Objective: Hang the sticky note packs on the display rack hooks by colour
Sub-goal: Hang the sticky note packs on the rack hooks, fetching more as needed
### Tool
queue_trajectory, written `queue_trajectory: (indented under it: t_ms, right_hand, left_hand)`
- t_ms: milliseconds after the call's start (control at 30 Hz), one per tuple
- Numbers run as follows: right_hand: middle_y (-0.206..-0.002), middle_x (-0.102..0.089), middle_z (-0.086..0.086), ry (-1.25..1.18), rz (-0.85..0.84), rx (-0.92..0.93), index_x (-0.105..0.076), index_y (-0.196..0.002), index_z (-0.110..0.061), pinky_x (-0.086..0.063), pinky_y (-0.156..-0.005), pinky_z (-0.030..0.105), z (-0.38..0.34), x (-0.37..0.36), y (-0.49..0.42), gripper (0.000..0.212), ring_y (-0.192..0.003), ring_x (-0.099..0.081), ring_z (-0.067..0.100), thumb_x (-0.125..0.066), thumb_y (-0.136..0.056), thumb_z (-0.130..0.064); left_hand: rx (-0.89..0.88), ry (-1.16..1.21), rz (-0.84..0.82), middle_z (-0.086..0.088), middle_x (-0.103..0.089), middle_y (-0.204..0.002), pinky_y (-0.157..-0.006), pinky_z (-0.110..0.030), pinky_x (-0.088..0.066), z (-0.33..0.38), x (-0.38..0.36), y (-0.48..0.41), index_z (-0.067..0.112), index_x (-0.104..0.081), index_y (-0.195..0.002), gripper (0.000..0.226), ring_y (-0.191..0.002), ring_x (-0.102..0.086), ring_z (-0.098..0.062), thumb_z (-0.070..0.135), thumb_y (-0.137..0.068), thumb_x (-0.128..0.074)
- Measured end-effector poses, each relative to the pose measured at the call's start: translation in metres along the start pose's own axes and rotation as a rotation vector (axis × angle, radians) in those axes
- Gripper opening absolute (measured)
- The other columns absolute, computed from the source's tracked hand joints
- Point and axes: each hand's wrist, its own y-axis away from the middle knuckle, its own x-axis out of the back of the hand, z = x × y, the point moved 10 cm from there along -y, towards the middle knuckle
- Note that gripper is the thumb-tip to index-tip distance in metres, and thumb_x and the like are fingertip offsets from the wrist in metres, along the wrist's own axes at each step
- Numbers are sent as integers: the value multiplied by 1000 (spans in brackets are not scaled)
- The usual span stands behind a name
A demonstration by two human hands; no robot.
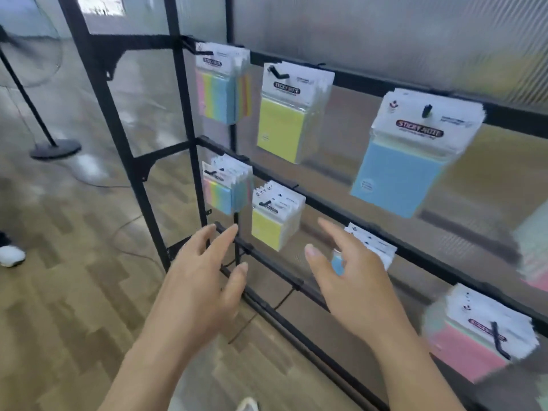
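Note:
A black display rack (184, 102) carries hanging sticky note packs. On the top rail hang multicolour packs (221, 93), yellow packs (284, 126) and blue packs (400, 173). The middle rail holds smaller multicolour packs (224, 191), yellow packs (271, 223) and blue packs (372, 247), partly hidden behind my right hand. Pink packs (474, 342) hang low at the right. My left hand (204, 280) hovers with fingers spread before the lower rail, holding nothing. My right hand (353, 280) is raised with straight fingers in front of the blue packs, empty.
Bare hooks (284, 298) stick out of the lower rail between my hands. A fan stand with a round base (55, 149) stands at the left on the wooden floor. A white shoe (10, 256) shows at the left edge. More packs blur at the right edge (533, 256).

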Motion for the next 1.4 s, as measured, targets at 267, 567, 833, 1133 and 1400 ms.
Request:
queue_trajectory:
  t_ms: [267,567,833,1133,1400]
  right_hand:
    - [-113,-53,-29,-171,456,128,-48,-118,-45,-53,-89,41,-40,13,-90,32,-106,-59,7,-56,-87,-48]
    - [-90,-56,-20,-183,788,90,-40,-95,-48,-47,-71,20,-52,23,-130,46,-86,-56,5,-67,-64,-67]
    - [-71,-63,-29,-185,944,63,-53,-84,-34,-42,-55,6,-72,15,-122,24,-62,-58,-4,-72,-73,-42]
    - [-77,-61,-19,68,1242,5,-54,-88,-31,-45,-62,21,-100,6,-91,20,-66,-53,4,-68,-81,-43]
    - [-69,-63,-33,2,1230,220,-47,-88,-31,-42,-57,2,-166,-22,-78,30,-62,-59,-12,-62,-88,-5]
  left_hand:
    - [-146,27,60,15,-27,-151,-100,-18,-26,-6,20,-124,33,-26,-150,60,-134,-26,2,38,-95,-51]
    - [-136,319,244,5,-23,-157,-114,-28,-22,-22,48,-229,26,-14,-153,78,-139,-20,0,35,-91,-60]
    - [-130,619,281,12,-49,-123,-90,-27,-38,-39,74,-286,26,-23,-149,80,-109,-49,-7,40,-85,-68]
    - [-330,750,131,17,-61,-79,-60,-8,-44,-44,98,-293,33,-51,-91,19,-73,-56,9,28,-87,-68]
    - [-565,1175,-214,9,-72,-99,-63,-29,-57,-29,131,-265,37,-57,-96,17,-88,-70,-10,23,-88,-62]
